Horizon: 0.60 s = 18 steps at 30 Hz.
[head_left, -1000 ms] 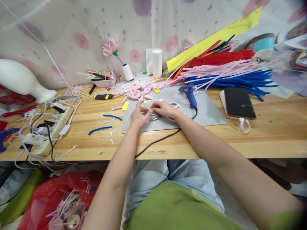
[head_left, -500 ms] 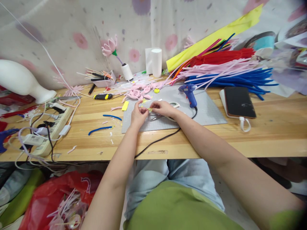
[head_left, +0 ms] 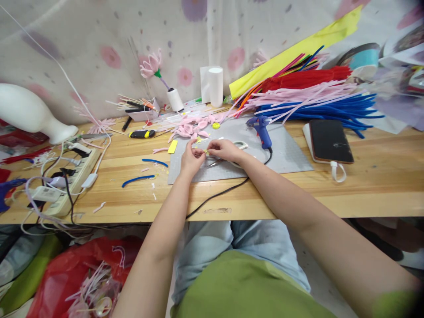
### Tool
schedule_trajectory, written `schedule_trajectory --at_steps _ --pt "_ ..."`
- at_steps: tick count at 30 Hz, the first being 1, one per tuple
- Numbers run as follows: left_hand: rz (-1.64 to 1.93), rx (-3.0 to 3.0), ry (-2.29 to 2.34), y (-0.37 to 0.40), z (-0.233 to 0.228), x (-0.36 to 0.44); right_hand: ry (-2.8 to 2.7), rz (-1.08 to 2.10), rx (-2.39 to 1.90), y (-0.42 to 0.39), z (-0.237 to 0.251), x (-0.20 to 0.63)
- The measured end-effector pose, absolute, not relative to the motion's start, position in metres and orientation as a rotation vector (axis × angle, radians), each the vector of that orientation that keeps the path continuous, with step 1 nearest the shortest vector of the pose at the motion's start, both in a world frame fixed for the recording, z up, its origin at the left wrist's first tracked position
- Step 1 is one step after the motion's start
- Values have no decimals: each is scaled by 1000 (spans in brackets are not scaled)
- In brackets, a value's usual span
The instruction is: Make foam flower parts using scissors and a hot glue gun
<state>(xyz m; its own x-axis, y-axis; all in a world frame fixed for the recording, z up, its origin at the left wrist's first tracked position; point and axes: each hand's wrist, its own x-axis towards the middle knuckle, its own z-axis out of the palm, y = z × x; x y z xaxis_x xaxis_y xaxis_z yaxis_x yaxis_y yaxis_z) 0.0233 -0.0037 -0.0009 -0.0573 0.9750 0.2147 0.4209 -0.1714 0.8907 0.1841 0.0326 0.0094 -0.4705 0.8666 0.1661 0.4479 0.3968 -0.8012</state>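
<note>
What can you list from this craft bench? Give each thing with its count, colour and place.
yellow piece: one, small, pinched between both hands
grey mat: one, mid-table
glue gun: one, blue, on the mat
phone: one, black, right of the mat
pipe cleaners: many; red, pink, blue; back right
pink petals: several, behind the hands
power strip: one, cream, left edge
utility knife: one, yellow-black, back left
left hand: fingertips on the yellow piece
right hand: fingertips on the yellow piece
</note>
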Motion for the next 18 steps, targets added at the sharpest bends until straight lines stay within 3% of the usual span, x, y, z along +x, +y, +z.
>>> schedule_trajectory --at_steps 9,18 --pt "1240 1048 1398 5 9 29 -2022 1050 -1000 31 12 184" --pt "1118 968 1353 1 23 28 -2063 972 -991 30 17 187"
